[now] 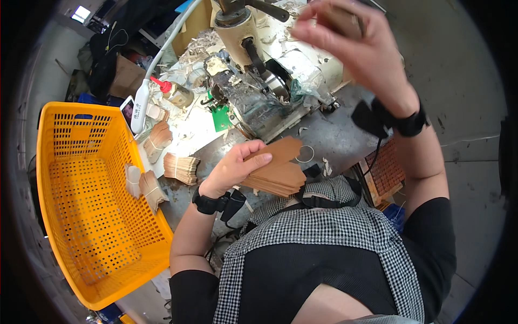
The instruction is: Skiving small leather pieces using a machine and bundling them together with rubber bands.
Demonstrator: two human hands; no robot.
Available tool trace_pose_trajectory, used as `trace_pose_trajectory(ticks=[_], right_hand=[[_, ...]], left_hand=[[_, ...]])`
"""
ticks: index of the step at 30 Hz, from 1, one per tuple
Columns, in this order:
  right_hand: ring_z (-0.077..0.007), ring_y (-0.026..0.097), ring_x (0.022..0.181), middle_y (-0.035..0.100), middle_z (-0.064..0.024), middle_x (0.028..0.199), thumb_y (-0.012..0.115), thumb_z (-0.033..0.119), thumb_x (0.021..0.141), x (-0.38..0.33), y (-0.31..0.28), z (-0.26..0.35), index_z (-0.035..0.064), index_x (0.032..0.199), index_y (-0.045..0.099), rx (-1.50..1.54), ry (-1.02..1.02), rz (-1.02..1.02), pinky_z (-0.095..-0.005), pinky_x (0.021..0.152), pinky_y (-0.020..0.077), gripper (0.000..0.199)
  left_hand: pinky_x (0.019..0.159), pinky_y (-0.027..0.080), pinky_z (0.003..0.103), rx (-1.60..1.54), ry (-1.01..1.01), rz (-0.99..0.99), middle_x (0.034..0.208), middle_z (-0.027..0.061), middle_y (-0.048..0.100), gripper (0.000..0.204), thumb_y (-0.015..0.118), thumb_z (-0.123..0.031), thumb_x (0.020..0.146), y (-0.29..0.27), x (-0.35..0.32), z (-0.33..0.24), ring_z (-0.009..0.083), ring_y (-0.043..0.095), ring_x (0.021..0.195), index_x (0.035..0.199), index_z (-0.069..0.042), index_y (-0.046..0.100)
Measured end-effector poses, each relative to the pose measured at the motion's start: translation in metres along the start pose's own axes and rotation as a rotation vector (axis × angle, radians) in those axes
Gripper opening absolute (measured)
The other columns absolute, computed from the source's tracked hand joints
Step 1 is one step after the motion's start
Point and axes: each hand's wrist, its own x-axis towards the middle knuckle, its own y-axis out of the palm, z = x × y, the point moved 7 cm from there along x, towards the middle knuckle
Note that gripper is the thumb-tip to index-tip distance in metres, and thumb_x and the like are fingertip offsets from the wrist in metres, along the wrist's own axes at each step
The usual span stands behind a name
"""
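My left hand (233, 166) is closed on a fanned stack of flat brown leather-like pieces (279, 174), thumb on top, in front of my apron. The top piece juts out at an angle toward the far right. Raised at the upper right, my right hand (372, 51) curls round a brown piece (345, 24), partly hidden by the fingers and a little blurred. A machine (245, 102) with a metal wheel and an upright post stands beyond my left hand. Tied bundles of similar cut pieces (180, 168) lie left of that hand.
A yellow plastic basket (154, 237) fills the left side. Pale scraps (186, 105) litter the bench around the machine. A red-tipped bottle (177, 94), a phone (128, 112) and a white cable device (140, 105) lie behind the bundles. A reddish-brown crate (386, 170) stands right of my lap.
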Motion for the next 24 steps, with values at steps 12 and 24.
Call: trace_pose_trajectory(ticks=[12,24], right_hand=[[-0.04,0.061,0.061,0.059,-0.0215,0.06,0.073,0.031,0.076,0.097,0.036,0.057,-0.0028,0.066,0.061,-0.657,-0.344,-0.081,-0.0428,0.058,0.049,0.038],[-0.0313,0.063,0.069,0.06,-0.0198,0.071,0.071,0.024,0.08,0.1,0.032,0.049,0.0002,0.08,0.063,-0.324,-0.421,0.142,-0.0388,0.063,0.0482,0.025]], left_hand=[[0.064,0.043,0.018,-0.185,0.132,-0.219,0.083,-0.0053,0.062,0.018,0.059,-0.021,0.094,-0.024,-0.004,-0.018,-0.0006,0.052,0.072,0.092,-0.003,0.062],[0.07,0.047,0.019,-0.248,0.148,-0.232,0.088,-0.0016,0.066,0.016,0.059,-0.019,0.094,-0.041,0.015,-0.019,0.0022,0.059,0.076,0.096,-0.003,0.063]])
